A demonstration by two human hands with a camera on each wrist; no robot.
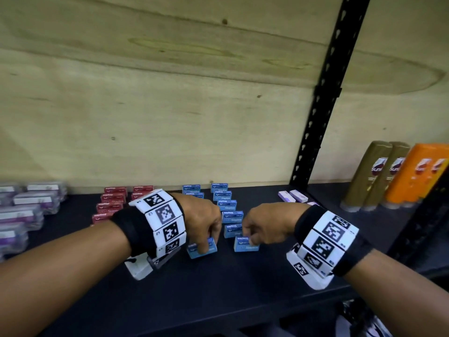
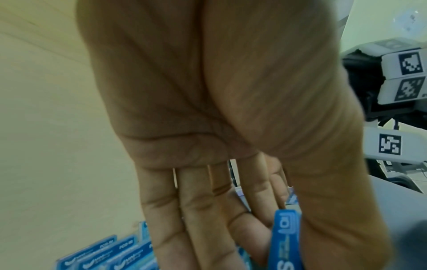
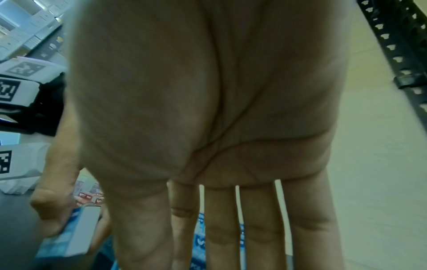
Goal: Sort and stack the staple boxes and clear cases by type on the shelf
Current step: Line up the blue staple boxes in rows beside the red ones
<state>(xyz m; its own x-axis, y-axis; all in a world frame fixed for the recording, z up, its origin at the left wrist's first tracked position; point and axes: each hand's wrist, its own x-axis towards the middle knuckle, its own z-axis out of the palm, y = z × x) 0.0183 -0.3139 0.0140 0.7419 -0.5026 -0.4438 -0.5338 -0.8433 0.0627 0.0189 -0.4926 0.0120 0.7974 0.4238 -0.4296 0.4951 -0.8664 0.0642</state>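
Left hand, right hand each clamped on blue "Staples" box.

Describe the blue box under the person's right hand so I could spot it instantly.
On the black shelf, a line of blue staple boxes runs front to back. The nearest box in it is the only one pinched by the right hand.

Clear cases lie far left on the shelf; staple boxes centre; bottles right.
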